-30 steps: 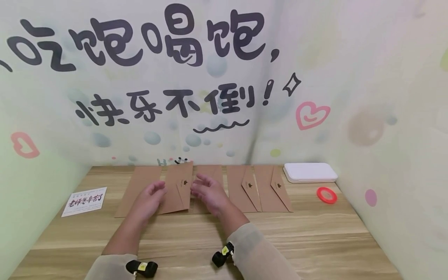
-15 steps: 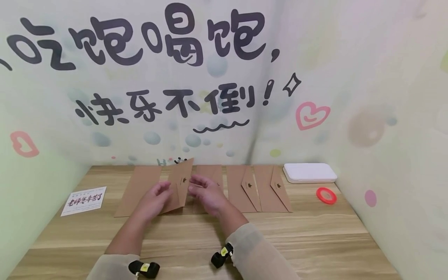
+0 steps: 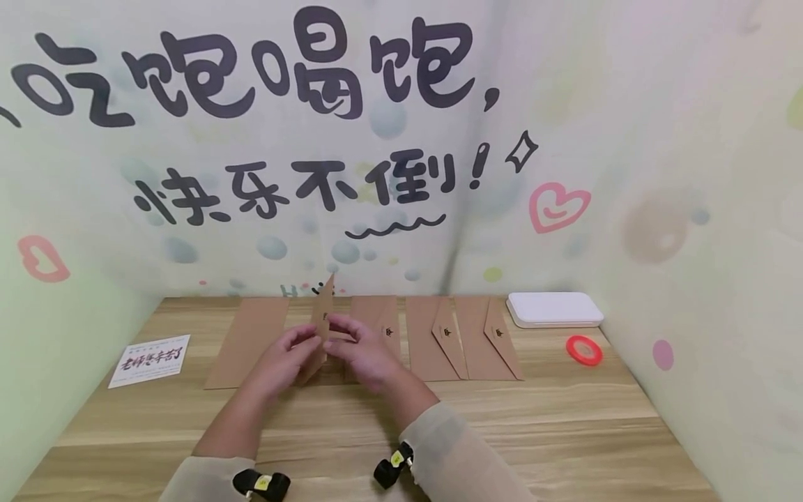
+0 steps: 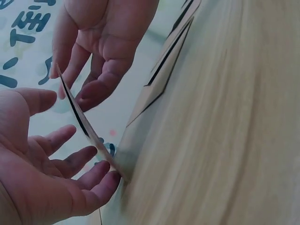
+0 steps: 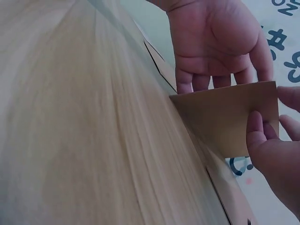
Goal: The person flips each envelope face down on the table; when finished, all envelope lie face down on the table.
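Note:
A brown paper envelope (image 3: pixel 323 307) stands on edge on the table between my hands. My right hand (image 3: pixel 366 352) pinches its near edge; in the right wrist view, that hand's fingers (image 5: pixel 255 126) lie on the envelope's face (image 5: pixel 220 112) while others reach past the edge. My left hand (image 3: pixel 285 359) supports the other side; in the left wrist view its fingers (image 4: pixel 86 154) are spread and fairly straight, some fingertips touching the envelope low down, with the thumb apart from it. Left of it a plain brown envelope (image 3: pixel 247 335) lies flat. Several flapped ones, including a brown envelope (image 3: pixel 436 341), lie to the right.
A white card with writing (image 3: pixel 150 359) lies at the table's left edge. At the back right sits a flat white case (image 3: pixel 555 309), with a red ring-shaped roll (image 3: pixel 596 351) in front of it. Printed fabric walls (image 3: pixel 401 265) rise behind and beside the wooden table (image 3: pixel 439 432).
The envelope has turned from nearly flat to upright on edge, its face swinging leftward. Both hands have closed in on it, and the right fingers now grip its edge.

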`<state>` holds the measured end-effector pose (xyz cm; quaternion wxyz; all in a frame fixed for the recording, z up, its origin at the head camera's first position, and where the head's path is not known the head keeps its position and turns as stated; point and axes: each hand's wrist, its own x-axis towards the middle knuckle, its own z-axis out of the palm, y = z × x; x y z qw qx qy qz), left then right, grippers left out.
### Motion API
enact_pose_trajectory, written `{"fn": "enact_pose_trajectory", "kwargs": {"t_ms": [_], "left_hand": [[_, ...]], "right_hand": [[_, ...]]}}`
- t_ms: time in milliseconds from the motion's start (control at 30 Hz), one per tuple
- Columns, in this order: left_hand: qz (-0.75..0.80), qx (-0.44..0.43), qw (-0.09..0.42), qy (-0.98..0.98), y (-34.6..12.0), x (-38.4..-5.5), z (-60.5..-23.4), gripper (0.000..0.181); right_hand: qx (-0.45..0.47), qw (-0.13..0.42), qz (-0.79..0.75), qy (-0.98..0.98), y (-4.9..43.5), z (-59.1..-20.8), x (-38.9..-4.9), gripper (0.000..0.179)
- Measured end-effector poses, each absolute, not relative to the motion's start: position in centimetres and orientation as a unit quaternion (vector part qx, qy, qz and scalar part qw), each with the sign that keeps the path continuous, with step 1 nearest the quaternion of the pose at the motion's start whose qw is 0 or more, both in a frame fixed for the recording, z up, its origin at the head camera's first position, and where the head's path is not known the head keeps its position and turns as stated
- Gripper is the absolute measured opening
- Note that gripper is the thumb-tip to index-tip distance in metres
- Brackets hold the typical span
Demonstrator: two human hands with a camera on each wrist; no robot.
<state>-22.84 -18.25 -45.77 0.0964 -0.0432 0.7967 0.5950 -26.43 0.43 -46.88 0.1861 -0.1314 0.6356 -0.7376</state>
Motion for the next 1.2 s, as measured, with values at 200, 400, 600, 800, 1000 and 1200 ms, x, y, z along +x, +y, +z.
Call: {"fn": "enact_pose_trajectory", "kwargs": {"t_ms": [200,400,600,800,1000,1200], "left_hand": [[0.629,-0.049,0.097,0.77,-18.4,-22.7,-45.4,0.065],[0.641,-0.051,0.097,0.76,-18.3,-22.6,-45.2,0.065],[0.663,-0.052,0.079,0.742,-18.2,-22.6,-45.0,0.057],[0.666,-0.07,0.031,0.742,-18.3,-22.6,-44.7,0.049],[0.653,-0.08,0.001,0.753,-18.7,-22.6,-44.4,0.046],[0.661,-0.093,-0.023,0.744,-19.2,-22.5,-44.3,0.046]], "right_hand": [[-0.155,0.216,-0.737,0.621,0.0,-46.8,-26.0,0.06],[-0.15,0.232,-0.742,0.611,-0.1,-46.6,-25.6,0.061],[-0.161,0.235,-0.74,0.609,-0.2,-46.6,-25.5,0.06],[-0.162,0.268,-0.726,0.612,-0.3,-46.9,-25.4,0.054],[-0.139,0.294,-0.725,0.607,-0.2,-47.0,-25.3,0.055],[-0.096,0.294,-0.749,0.585,-0.1,-47.6,-25.9,0.067]]}}
